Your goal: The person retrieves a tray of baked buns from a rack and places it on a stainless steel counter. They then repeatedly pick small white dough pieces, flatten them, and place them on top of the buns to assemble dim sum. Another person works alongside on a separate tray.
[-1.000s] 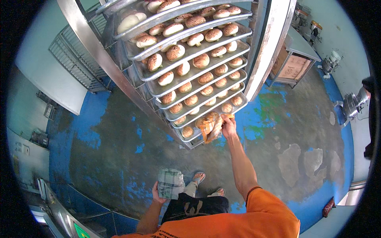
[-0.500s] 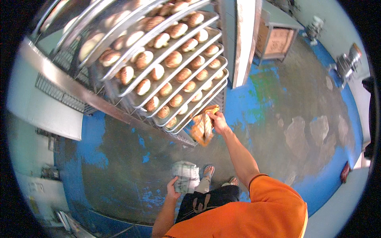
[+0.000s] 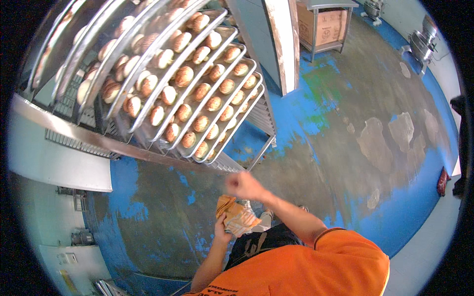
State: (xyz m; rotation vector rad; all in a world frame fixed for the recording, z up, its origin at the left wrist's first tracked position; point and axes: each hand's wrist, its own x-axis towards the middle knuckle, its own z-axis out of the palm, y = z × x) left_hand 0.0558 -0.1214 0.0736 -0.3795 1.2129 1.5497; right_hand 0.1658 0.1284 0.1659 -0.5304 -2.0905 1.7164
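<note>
My left hand (image 3: 222, 230) grips a bunched orange-and-white cloth (image 3: 240, 219), low in front of my dark shorts. A pale edge shows behind it, but I cannot tell whether the whitish folded cloth is under there. Just above the cloth is my right hand (image 3: 245, 186), blurred, its fingers curled in with nothing seen in them. Beyond both hands stands a tall metal rack (image 3: 89, 135), tilted in view, loaded with several metal trays (image 3: 213, 160). Round buns (image 3: 184, 76) with brown, scored tops and pale sides sit in rows on them.
A pale post (image 3: 282, 47) rises right of the rack. Farther back is a metal table (image 3: 328, 4) with a cardboard box (image 3: 330, 27) beneath. A mixer (image 3: 422, 45) stands by the right wall. The floor (image 3: 316, 163) is worn blue and grey.
The orange cloth has passed from my right hand by the trays to my left hand. My right hand has drawn back toward me. The rack sits farther left in view.
</note>
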